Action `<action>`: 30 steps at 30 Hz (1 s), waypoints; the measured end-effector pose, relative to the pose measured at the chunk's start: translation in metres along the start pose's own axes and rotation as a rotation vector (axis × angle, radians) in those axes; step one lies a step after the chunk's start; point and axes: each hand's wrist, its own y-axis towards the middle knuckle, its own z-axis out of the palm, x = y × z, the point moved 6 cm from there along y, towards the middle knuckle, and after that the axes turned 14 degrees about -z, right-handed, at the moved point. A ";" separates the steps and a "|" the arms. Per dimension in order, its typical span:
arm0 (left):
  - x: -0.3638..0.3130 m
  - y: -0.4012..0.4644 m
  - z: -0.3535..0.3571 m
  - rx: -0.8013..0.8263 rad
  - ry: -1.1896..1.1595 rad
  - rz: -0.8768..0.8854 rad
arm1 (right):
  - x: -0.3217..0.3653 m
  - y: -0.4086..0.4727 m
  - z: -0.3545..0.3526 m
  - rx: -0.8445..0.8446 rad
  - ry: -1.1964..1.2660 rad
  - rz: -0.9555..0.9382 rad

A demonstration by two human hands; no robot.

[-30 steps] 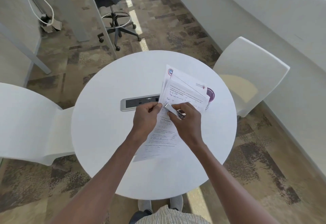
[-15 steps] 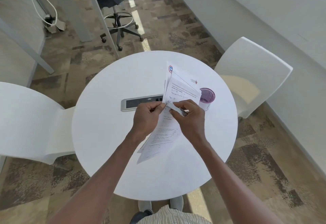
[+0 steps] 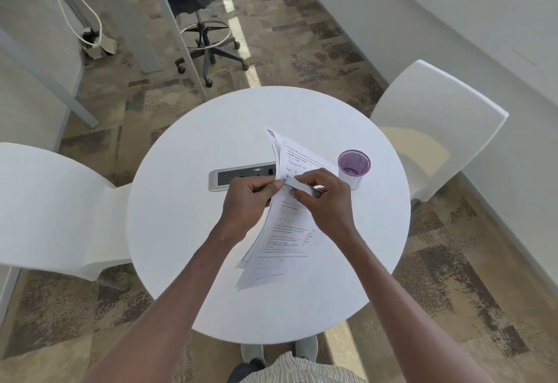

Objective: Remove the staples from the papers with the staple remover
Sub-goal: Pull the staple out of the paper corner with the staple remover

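Purple mesh cup (image 3: 354, 161): stood upright on the round white table (image 3: 187, 262), just right of the papers; what lay inside could not be told.
Papers (image 3: 280, 231): several white printed sheets with handwriting, fanned loosely, held above the table centre, their near ends hanging toward the person.
Staple remover (image 3: 299, 187): slim, silvery metal, its tip set against the left edge of the sheets.
Left hand (image 3: 247, 201): fingers curled, thumb and forefinger pinching the paper edge beside the tool tip.
Right hand (image 3: 324, 201): fingers pressed around the staple remover.
Power strip (image 3: 238, 178): grey, recessed in the table, partly behind the papers.
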 end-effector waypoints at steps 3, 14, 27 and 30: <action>-0.001 0.000 0.001 0.011 0.018 -0.003 | -0.003 -0.001 0.000 0.008 0.072 0.044; 0.008 0.000 0.012 0.073 0.016 0.000 | -0.008 0.001 0.005 0.044 0.216 0.121; 0.009 -0.001 0.010 -0.038 -0.045 0.000 | 0.000 -0.002 -0.007 -0.013 0.066 0.023; 0.006 -0.002 0.009 -0.055 -0.016 0.024 | 0.003 -0.001 -0.007 -0.008 0.021 -0.022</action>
